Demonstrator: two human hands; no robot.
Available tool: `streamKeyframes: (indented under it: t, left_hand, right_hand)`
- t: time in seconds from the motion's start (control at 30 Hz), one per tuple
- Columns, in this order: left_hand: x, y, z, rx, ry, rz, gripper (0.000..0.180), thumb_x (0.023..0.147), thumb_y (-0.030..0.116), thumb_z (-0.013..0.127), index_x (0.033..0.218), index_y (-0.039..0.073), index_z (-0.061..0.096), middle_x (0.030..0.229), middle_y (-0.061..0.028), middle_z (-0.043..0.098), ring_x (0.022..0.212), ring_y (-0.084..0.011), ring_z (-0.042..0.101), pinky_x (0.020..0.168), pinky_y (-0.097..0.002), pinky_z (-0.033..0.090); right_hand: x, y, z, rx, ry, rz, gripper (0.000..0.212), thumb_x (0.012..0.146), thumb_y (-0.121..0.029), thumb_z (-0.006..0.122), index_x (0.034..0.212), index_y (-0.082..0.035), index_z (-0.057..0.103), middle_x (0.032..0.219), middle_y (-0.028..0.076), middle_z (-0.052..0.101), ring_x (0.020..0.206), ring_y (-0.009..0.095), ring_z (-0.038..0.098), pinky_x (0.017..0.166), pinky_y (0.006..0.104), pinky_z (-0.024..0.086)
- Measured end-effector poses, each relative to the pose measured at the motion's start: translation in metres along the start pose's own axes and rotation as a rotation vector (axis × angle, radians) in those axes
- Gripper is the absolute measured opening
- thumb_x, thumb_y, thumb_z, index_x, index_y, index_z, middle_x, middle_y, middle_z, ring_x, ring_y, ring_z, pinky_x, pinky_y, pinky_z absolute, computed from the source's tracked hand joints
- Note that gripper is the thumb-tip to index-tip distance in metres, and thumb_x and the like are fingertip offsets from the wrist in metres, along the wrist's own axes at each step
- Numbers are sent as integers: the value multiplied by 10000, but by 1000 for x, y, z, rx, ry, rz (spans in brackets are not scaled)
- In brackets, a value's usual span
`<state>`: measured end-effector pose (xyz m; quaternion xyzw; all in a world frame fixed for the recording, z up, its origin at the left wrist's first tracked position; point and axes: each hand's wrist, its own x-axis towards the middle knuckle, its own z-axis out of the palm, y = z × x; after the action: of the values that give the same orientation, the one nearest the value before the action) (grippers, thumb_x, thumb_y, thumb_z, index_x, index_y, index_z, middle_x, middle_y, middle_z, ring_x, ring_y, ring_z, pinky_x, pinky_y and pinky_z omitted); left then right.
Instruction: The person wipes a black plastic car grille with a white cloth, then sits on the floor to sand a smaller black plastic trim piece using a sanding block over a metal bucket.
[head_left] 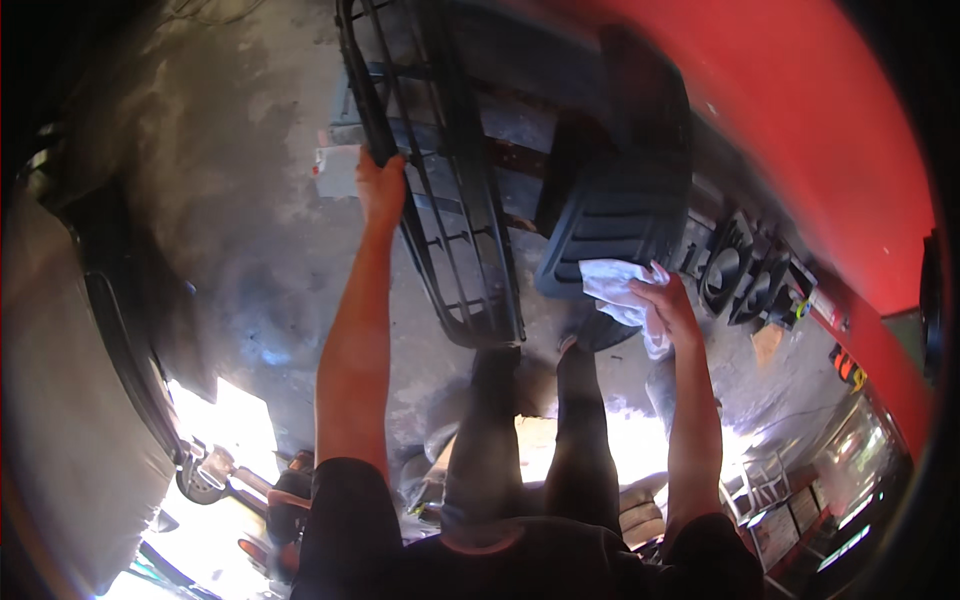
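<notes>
My left hand (383,185) is wrapped round the left edge of a long black slatted grille (437,190), which looks like a car's front grille. The grille stands tilted before me, its lower end near my feet. In my right hand (668,305) is a crumpled white cloth (617,283), gripped between thumb and fingers. The cloth is beside the lower edge of a dark ribbed plastic panel (615,220); whether it touches the panel I cannot tell.
Behind the grille lie a light box (340,172) and dark slats. Black round-holed parts (722,272) line the foot of a red wall (840,130) at right. A car body panel (80,400) with a dark edge takes up the left side.
</notes>
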<state>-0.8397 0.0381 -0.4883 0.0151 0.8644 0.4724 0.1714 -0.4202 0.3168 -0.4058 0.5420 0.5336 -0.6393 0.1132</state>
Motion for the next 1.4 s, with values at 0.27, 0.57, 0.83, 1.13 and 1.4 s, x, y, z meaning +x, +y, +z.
streamKeyframes:
  t: [0.27, 0.57, 0.83, 1.13, 1.4]
  left_hand:
    - [6, -30, -12, -95, -121, 61, 478, 943, 142, 748, 1370, -19, 605, 1241, -130, 721, 1112, -232, 674, 1005, -361, 499]
    - [-107, 12, -14, 29, 30, 199, 662, 981, 66, 689, 1580, 33, 410, 1387, -203, 619, 1241, -287, 636, 1062, -409, 493]
    - [-264, 98, 56, -544, -838, -324, 608, 902, 56, 796, 1458, -1, 557, 1342, -117, 639, 1194, -184, 608, 1033, -336, 491]
    - [-324, 87, 59, -385, -857, -284, 528, 927, 96, 692, 1431, 6, 564, 1286, -132, 674, 1181, -242, 631, 1015, -331, 497]
    - [-415, 129, 21, -179, -869, -465, 483, 909, 17, 682, 1379, -7, 575, 1243, -81, 671, 1150, -190, 626, 1039, -332, 480]
  right_hand:
    - [-18, 11, -3, -152, -102, -10, 713, 816, -257, 858, 1314, 183, 599, 1392, 296, 635, 1288, 239, 620, 1065, 319, 464]
    - [-53, 30, -18, -28, -75, -82, 400, 848, -203, 835, 1137, 65, 764, 1270, 146, 736, 1303, 183, 602, 1120, 333, 421]
    - [-61, 31, -36, 169, -209, 22, 606, 844, -221, 806, 1332, 99, 644, 1331, 237, 674, 1297, 238, 601, 1156, 339, 384]
    - [-144, -6, 20, 378, 369, -264, 334, 973, -170, 749, 1250, -19, 640, 1150, 79, 717, 922, 132, 724, 721, 253, 571]
    - [-119, 16, 59, -426, 259, -923, 458, 821, -88, 715, 1279, -83, 700, 1420, 197, 594, 1434, 441, 464, 1145, 537, 412]
